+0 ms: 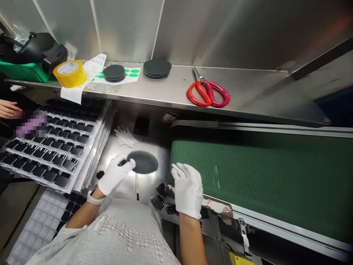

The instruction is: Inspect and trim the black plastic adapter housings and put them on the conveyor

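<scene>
My left hand (pixel 118 175), in a white glove, is closed on a small black part (pixel 121 162). It is over the left edge of a dark round pad (pixel 145 162) on the metal worktop. My right hand (pixel 189 189), also in a white glove, is by the near left corner of the green conveyor belt (pixel 261 173). Its fingers are loosely bent and apart, and I see nothing in them. Black square parts (pixel 158 202) lie between me and the belt. A thin pale strip with a dark end (pixel 137 186) lies below the pad.
Stacked clear trays (pixel 79 162) of black parts stand at left, beside another person's hand (pixel 9 109). Above, a metal shelf (pixel 165 90) holds red-handled scissors (pixel 208 92), yellow tape (pixel 70 74) and dark round pads (pixel 157 69). A spare white glove (pixel 125 137) lies behind my left hand.
</scene>
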A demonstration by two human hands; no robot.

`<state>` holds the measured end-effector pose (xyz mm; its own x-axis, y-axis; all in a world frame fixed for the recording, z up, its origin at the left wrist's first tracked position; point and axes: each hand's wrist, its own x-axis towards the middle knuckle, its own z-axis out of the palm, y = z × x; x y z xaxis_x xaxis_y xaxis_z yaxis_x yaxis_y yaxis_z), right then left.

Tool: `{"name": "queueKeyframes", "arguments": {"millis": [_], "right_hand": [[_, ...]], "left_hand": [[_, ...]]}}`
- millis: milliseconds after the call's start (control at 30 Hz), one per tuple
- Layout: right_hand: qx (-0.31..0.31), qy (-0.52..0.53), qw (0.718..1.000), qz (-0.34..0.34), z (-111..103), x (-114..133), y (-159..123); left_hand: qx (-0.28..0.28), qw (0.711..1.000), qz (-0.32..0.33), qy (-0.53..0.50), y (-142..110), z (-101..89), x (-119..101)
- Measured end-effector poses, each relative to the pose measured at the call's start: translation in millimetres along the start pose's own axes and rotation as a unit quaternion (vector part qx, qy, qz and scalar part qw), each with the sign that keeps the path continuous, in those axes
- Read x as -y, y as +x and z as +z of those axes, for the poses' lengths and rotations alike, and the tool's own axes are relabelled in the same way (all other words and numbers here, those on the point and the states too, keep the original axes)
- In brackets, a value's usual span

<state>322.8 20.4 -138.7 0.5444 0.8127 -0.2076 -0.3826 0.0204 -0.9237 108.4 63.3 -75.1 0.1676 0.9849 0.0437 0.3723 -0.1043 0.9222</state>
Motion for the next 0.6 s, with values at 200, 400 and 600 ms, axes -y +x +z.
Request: {"name": "queueKeyframes", "arguments": {"millis": [200, 400, 600], "right_hand": [[0.018, -0.024, 0.999, 0.033, 1.3, 3.6, -10.9], [0.065, -0.084, 0.991, 0.076, 2.8, -7.7, -30.5], [0.066, -0.143, 0.987, 0.038, -3.5, -1.5, -30.9]], "left_hand": [[-0.165, 0.970, 0.129, 0.119, 107.5, -21.1, -84.2], [-0.146, 0.917, 0.089, 0.360, 207.6, -17.8, -113.0], [-0.223, 0.943, 0.112, 0.220, 189.1, -23.1, -111.9]]}}
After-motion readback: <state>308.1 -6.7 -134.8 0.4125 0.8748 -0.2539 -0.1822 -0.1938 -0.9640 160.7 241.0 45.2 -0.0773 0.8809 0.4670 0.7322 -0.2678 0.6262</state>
